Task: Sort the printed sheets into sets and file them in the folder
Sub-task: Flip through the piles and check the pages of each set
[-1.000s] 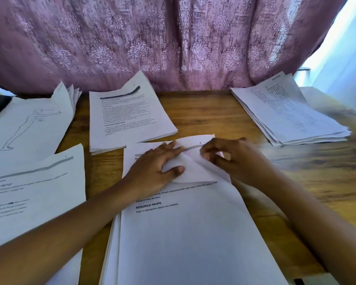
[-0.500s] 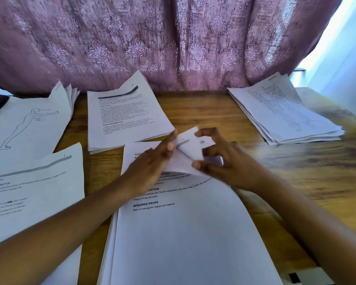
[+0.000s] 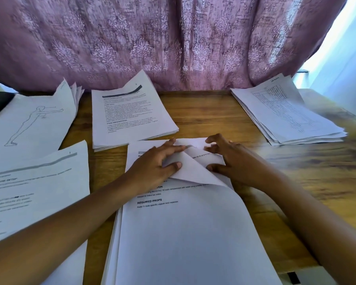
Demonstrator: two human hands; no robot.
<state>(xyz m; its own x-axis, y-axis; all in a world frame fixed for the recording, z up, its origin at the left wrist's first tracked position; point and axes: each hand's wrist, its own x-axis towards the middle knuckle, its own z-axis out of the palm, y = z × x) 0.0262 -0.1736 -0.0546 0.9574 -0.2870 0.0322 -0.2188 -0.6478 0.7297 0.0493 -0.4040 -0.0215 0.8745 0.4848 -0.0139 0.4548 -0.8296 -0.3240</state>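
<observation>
The stack of printed sheets [image 3: 183, 233] lies at the desk's [image 3: 203, 112] front edge, its near end cut off. The folded corner [image 3: 193, 171] of its top sheet lies under the left hand [image 3: 156, 163], which presses it with straight fingers. The right hand [image 3: 234, 163] curls just beside it; blur hides whether it pinches paper.

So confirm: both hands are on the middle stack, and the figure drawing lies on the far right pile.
Wrong side: the head view shows the figure drawing on the far left pile. Left hand and right hand are on the middle stack.
</observation>
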